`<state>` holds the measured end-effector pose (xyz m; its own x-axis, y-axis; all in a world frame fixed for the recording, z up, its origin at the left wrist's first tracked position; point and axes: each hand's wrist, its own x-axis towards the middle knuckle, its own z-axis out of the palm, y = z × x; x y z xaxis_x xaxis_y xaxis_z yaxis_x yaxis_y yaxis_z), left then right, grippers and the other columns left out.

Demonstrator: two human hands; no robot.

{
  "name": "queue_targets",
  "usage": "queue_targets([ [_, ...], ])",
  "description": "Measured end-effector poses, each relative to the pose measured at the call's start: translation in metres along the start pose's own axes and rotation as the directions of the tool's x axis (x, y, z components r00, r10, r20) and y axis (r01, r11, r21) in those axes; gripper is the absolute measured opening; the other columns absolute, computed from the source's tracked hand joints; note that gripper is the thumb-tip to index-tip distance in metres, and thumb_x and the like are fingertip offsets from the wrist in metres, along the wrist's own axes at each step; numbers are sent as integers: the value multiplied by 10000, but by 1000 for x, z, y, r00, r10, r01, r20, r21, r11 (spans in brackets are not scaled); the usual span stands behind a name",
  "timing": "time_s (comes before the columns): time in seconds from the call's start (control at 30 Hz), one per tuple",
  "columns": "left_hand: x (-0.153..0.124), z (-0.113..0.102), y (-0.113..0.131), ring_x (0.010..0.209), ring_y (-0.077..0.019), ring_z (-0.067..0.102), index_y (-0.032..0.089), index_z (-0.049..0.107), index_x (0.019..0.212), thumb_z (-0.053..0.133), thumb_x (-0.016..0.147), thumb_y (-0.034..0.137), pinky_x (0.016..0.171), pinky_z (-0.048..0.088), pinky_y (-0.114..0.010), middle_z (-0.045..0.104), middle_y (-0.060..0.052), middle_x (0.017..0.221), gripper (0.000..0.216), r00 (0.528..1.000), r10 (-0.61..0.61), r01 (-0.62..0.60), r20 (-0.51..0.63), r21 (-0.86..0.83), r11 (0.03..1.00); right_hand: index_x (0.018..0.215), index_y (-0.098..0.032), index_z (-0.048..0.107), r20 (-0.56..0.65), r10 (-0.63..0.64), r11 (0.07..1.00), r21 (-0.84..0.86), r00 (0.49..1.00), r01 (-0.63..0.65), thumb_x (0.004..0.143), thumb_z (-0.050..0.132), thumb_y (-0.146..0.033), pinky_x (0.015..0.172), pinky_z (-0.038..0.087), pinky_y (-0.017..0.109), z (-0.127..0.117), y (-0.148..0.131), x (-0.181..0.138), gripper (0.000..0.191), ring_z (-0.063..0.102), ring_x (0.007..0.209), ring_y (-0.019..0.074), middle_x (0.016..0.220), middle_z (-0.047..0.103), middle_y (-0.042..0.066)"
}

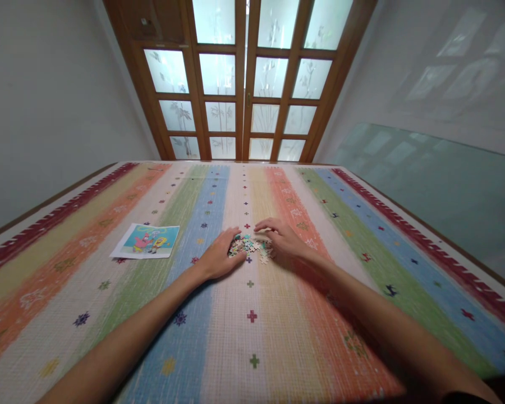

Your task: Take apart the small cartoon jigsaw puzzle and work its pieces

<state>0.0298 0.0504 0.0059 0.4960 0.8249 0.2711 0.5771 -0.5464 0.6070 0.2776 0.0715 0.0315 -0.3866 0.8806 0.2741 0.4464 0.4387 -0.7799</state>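
Observation:
A small heap of jigsaw puzzle pieces lies on the striped tablecloth in the middle of the table. Cupped against the heap's left side is my left hand, thumb and fingers apart around its edge. On the other side my right hand curves over the heap's right edge, its fingers bent and spread. No piece is visibly gripped in either hand. Some pieces on the right are partly hidden by my right hand. To the left lies a printed picture card of cartoon characters on a blue-green background.
The striped tablecloth covers the table, with a dark red band along each side. Beyond the far edge stand wooden doors with frosted glass panes. A pale glass panel is at the right, beside the wall.

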Motion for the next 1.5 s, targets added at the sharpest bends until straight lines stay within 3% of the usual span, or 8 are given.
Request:
queue_targets([
  [0.13, 1, 7, 10, 1512, -416, 280, 135, 418, 1515, 642, 852, 569, 1240, 158, -631, 389, -194, 1609, 824, 995, 2, -10, 95, 89, 996, 1068, -217, 675, -76, 93, 995, 51, 993, -89, 825, 508, -169, 1078, 429, 466, -9, 9, -23, 299, 597, 1174, 255, 1208, 674, 100],
  [0.23, 9, 14, 21, 1531, -432, 209, 111, 347, 1559, 634, 835, 660, 1237, 151, -639, 295, -218, 1646, 953, 988, 0, -25, 157, 156, 987, 1140, -239, 635, -82, 190, 961, 219, 978, -168, 851, 522, -244, 1103, 420, 469, -7, 13, -41, 310, 576, 1234, 263, 1272, 638, 97],
  [0.43, 29, 35, 32, 1522, -431, 239, 103, 372, 1546, 661, 789, 727, 1235, 166, -631, 355, -239, 1613, 1023, 990, 16, -45, 139, 208, 977, 1261, -254, 569, -212, 296, 900, 389, 931, -197, 959, 451, -544, 1169, 356, 458, 26, 15, -54, 435, 499, 1344, 249, 1394, 568, 97],
  [0.57, 36, 49, 31, 1510, -446, 261, 118, 409, 1524, 678, 803, 703, 1222, 183, -640, 376, -229, 1606, 966, 992, 54, -81, 114, 240, 968, 1274, -246, 583, -275, 278, 885, 445, 920, -135, 975, 394, -549, 1121, 422, 437, 38, 15, -45, 466, 520, 1323, 241, 1365, 580, 107],
  [0.7, 38, 51, 27, 1491, -400, 337, 156, 487, 1460, 637, 904, 585, 1218, 227, -612, 424, -209, 1582, 718, 992, 87, -105, 90, 231, 967, 1132, -239, 709, -280, 103, 987, 150, 954, -63, 887, 625, -363, 1155, 358, 472, 26, 12, -43, 288, 505, 1289, 264, 1306, 582, 107],
  [0.87, 36, 44, 21, 1448, -324, 429, 202, 601, 1324, 558, 993, 391, 1215, 282, -567, 497, -173, 1531, 384, 985, 161, -168, 55, 192, 967, 1085, -207, 747, -163, -80, 968, -250, 983, 37, 914, 608, -211, 1087, 410, 486, 10, 15, -46, 220, 534, 1214, 263, 1233, 589, 130],
  [1.2, 37, 42, 18, 1330, -267, 538, 157, 623, 1083, 410, 951, 122, 1174, 390, -501, 619, -181, 1338, 252, 985, 165, -159, -53, 91, 983, 924, -187, 750, -11, -121, 912, -395, 993, 107, 871, 618, -119, 989, 447, 424, -5, 15, -36, 157, 561, 1095, 239, 1119, 596, 104],
  [1.5, 35, 41, 20, 1291, -281, 551, 198, 628, 967, 579, 907, 275, 1139, 423, -485, 609, -144, 1309, 109, 989, 121, -118, -81, 34, 992, 1053, -192, 766, 46, -126, 868, -479, 991, 132, 909, 633, -191, 963, 448, 422, -1, 14, -26, 196, 543, 1054, 253, 1071, 600, 108],
])
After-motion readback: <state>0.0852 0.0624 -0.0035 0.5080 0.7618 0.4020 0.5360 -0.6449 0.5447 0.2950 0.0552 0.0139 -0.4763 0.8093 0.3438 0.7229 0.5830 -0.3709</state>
